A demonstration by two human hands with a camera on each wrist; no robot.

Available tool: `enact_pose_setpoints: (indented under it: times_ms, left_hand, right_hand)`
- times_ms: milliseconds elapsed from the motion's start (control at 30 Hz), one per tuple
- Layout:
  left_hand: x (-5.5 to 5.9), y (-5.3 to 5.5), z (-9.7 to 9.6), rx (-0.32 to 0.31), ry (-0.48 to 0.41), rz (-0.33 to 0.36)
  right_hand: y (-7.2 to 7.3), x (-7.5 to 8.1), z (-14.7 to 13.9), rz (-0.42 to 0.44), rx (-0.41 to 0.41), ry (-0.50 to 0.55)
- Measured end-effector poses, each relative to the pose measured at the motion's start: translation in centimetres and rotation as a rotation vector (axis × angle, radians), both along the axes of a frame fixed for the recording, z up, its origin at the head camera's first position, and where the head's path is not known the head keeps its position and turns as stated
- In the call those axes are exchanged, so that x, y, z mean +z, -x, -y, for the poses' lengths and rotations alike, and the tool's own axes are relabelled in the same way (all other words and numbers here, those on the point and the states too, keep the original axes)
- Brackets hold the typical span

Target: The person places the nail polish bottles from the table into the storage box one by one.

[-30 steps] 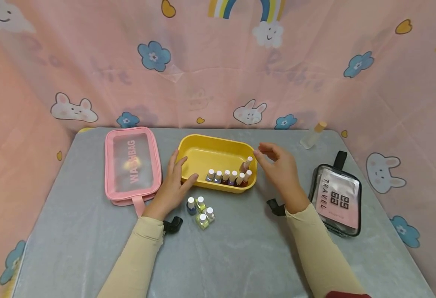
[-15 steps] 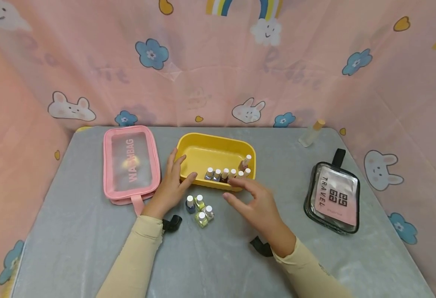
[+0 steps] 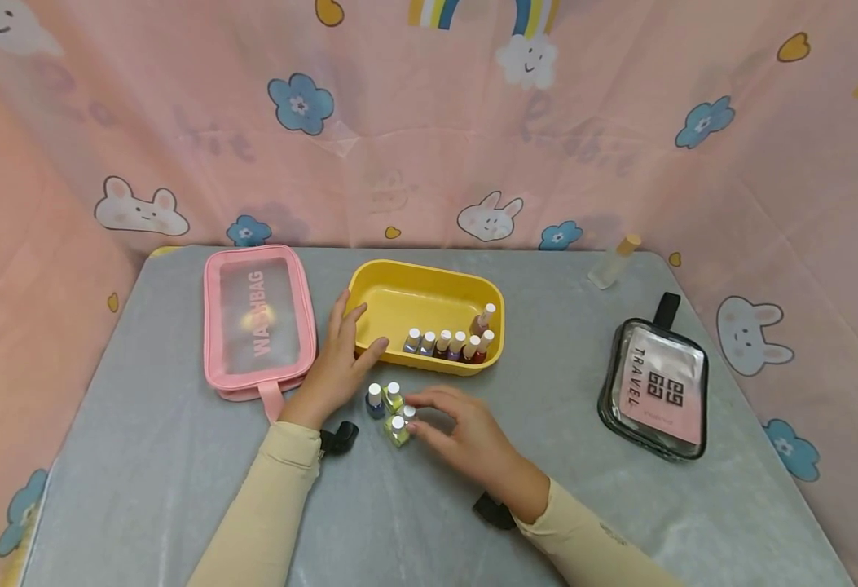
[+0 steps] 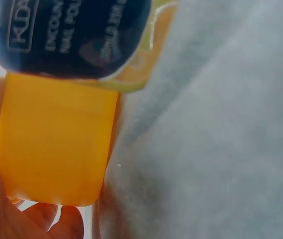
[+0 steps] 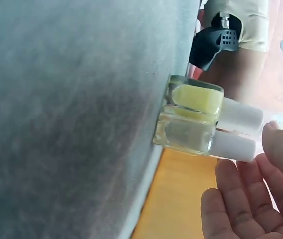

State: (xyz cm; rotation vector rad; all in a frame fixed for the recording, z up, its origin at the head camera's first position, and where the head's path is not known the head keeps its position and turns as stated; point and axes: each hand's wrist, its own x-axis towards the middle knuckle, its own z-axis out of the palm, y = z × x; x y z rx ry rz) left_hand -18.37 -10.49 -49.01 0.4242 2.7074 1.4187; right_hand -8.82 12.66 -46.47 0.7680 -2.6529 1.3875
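In the head view, the left hand [image 3: 332,375] is spread wide at the left end of the yellow tray [image 3: 399,303], near the middle of the far edge of the grey table [image 3: 399,522]. Off the tray's near edge stand four small bottles [image 3: 398,434]; the right hand [image 3: 476,444], thumb and forefinger slightly parted, is at the clear bottle [image 3: 409,413].

The left wrist view shows fingers about the tray's end, beside a navy bottle [image 4: 71,40].

In the right wrist view, thumb and fingers stand apart near two white caps [image 5: 235,146]; I cannot tell whether they touch.
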Motion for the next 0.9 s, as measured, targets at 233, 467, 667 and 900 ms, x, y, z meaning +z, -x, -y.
enact_pose_setpoints:
  times_ms: [233, 467, 667, 900]
  left_hand:
    - [0.0, 0.0, -0.1, 0.000, 0.000, -0.001]
    - [-0.2, 0.0, -0.1, -0.001, 0.003, 0.001]
    - [-0.1, -0.1, -0.2, 0.001, -0.003, 0.017]
    - [0.1, 0.1, -0.1, 0.002, 0.010, 0.014]
  right_hand:
    - [0.5, -0.4, 0.1, 0.047, 0.015, -0.029]
    - [1.1, -0.9, 0.0, 0.084, 0.013, -0.055]
    - [1.5, 1.1, -0.7, 0.036, -0.007, -0.041]
    - [4.8, 6.9, -0.8, 0.003, -0.146, 0.073]
